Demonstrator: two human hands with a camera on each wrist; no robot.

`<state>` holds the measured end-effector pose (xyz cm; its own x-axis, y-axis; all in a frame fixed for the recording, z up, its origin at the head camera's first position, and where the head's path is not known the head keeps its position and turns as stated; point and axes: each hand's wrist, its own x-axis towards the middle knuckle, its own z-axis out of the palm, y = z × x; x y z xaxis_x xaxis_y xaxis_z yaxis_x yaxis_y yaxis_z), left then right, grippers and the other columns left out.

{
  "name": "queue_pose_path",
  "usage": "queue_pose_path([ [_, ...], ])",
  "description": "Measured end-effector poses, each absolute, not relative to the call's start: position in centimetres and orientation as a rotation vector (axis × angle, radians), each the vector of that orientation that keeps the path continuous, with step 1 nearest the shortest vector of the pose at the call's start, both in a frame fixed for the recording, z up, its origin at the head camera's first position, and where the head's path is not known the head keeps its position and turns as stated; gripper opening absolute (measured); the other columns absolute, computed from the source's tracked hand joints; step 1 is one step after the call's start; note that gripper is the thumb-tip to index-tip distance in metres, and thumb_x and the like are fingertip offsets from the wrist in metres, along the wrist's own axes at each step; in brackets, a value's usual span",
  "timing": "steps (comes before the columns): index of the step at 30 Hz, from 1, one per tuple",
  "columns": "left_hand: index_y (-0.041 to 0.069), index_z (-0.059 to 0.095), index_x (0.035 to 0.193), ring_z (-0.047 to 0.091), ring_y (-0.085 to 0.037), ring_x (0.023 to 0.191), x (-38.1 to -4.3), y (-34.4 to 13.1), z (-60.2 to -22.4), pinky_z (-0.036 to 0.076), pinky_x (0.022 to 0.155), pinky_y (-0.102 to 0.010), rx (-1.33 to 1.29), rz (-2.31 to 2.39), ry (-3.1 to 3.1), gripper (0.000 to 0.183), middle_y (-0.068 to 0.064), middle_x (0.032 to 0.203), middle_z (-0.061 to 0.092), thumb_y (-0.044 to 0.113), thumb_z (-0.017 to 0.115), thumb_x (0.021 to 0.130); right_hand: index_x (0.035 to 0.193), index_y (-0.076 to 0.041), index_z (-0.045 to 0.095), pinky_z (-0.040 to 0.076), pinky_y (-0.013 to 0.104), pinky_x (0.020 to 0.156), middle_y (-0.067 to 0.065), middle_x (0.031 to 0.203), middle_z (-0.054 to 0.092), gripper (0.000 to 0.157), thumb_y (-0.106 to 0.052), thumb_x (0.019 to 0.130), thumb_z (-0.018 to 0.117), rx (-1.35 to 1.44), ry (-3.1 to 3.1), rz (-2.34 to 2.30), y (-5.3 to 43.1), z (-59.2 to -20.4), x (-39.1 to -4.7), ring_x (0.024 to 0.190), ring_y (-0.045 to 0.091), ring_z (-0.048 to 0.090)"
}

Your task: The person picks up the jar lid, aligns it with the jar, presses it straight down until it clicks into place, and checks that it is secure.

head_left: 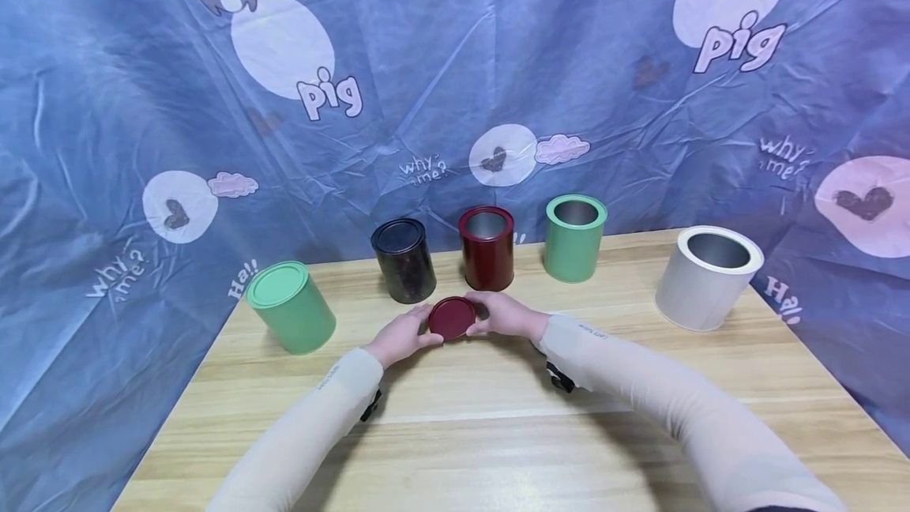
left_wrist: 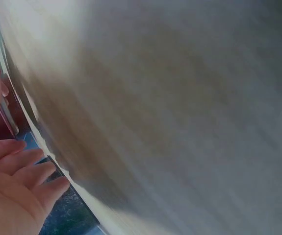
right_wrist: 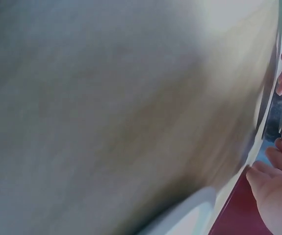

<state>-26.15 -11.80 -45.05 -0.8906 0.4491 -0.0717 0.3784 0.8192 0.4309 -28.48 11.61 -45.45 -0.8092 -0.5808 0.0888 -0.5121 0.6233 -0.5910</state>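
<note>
Dark-red lid (head_left: 452, 318): probably light, stiff, slick; hold opposite edges. Left hand (head_left: 403, 336), right hand (head_left: 506, 314): fingers pinching it.

Pale sleeves (head_left: 640, 378), lettered cuffs (head_left: 569, 340), black straps (head_left: 560, 377)

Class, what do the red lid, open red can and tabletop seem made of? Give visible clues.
Red lid: probably painted metal; smooth dark red top, though plastic is possible.
Red can: likely metal with a shiny red coat; its inside shows bare grey.
Tabletop: wood or wood-look laminate, satin sheen; pale grain streaks run across it.
</note>
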Motion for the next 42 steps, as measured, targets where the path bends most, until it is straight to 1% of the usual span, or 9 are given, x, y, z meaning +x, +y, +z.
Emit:
queue_pose_path([
  [6, -0.002, 0.043, 0.144, 0.044, -0.035, 0.136, -26.0, -11.7, -44.8, 0.037, 0.111, -0.046, 0.656, 0.678, 2.856, 0.071, -0.021, 0.147, 0.045, 0.036, 0.069, 0.089, 0.134, 0.006, 0.053, 0.043, 0.047, 0.106, 0.021, 0.133, 0.059, 0.069, -0.024, 0.079, 0.081, -0.896, 2.726, -1.024, 12.3, -44.8, -28.2, 0.125, 0.034, 0.054],
  [16, 0.0, 0.042, 0.145, 0.039, -0.033, 0.139, -25.6, -10.9, -43.5, 0.034, 0.114, -0.046, 0.648, 0.702, 2.873, 0.072, -0.019, 0.149, 0.042, 0.039, 0.066, 0.089, 0.139, 0.004, 0.048, 0.042, 0.048, 0.107, 0.021, 0.139, 0.054, 0.072, -0.026, 0.081, 0.079, -0.831, 2.756, -1.039, 13.3, -43.7, -27.3, 0.129, 0.035, 0.051],
  [23, 0.002, 0.042, 0.145, 0.039, -0.032, 0.139, -25.1, -10.1, -42.4, 0.035, 0.113, -0.047, 0.647, 0.723, 2.878, 0.073, -0.018, 0.15, 0.041, 0.041, 0.067, 0.089, 0.139, 0.003, 0.049, 0.044, 0.049, 0.104, 0.021, 0.137, 0.055, 0.071, -0.025, 0.081, 0.079, -0.842, 2.757, -1.096, 14.4, -43.1, -26.6, 0.126, 0.037, 0.053],
  [29, 0.005, 0.043, 0.145, 0.039, -0.033, 0.139, -24.7, -9.5, -42.1, 0.035, 0.113, -0.047, 0.681, 0.745, 2.887, 0.073, -0.018, 0.149, 0.043, 0.042, 0.067, 0.088, 0.141, 0.001, 0.047, 0.043, 0.051, 0.105, 0.023, 0.138, 0.053, 0.072, -0.025, 0.082, 0.078, -0.814, 2.734, -1.131, 15.4, -42.6, -25.8, 0.127, 0.04, 0.052],
  [36, 0.006, 0.044, 0.145, 0.04, -0.032, 0.139, -24.7, -8.8, -41.4, 0.034, 0.114, -0.046, 0.734, 0.824, 2.885, 0.07, -0.015, 0.147, 0.046, 0.039, 0.068, 0.088, 0.141, -0.001, 0.047, 0.042, 0.052, 0.106, 0.026, 0.136, 0.054, 0.071, -0.023, 0.082, 0.078, -0.756, 2.708, -1.239, 16.1, -41.7, -25.1, 0.126, 0.045, 0.051],
  [42, 0.007, 0.043, 0.146, 0.041, -0.03, 0.138, -24.7, -8.4, -40.5, 0.034, 0.114, -0.044, 0.736, 0.839, 2.895, 0.071, -0.013, 0.148, 0.046, 0.037, 0.069, 0.087, 0.142, 0.001, 0.045, 0.041, 0.051, 0.107, 0.025, 0.136, 0.054, 0.071, -0.022, 0.083, 0.077, -0.76, 2.689, -1.315, 16.5, -41.3, -25.0, 0.128, 0.042, 0.05],
])
